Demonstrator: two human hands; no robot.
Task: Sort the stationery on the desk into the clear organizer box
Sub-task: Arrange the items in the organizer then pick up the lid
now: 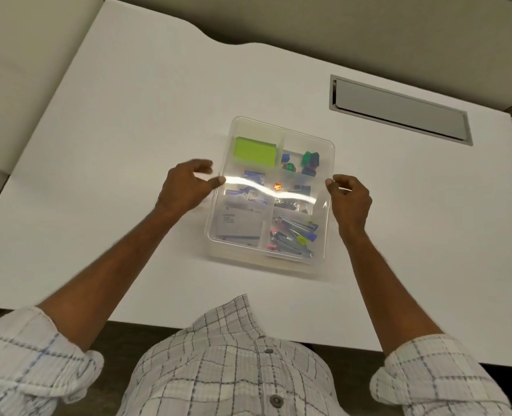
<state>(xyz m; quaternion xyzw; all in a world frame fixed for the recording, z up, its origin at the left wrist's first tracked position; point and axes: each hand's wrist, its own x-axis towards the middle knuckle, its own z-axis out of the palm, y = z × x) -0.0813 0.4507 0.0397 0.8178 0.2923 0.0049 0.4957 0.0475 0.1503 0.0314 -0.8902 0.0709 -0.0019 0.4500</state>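
Note:
The clear organizer box sits mid-desk, its compartments filled: a green sticky-note block, coloured sharpeners, blue staple boxes, binder clips, a grey box and several staple removers. A clear lid hangs tilted over the near half of the box, its far edge glinting. My left hand pinches the lid's left corner. My right hand pinches its right corner.
The white desk spreads around the box with no loose stationery in sight. A grey cable hatch is set in the desk at the back right. Partition walls stand behind and to the left.

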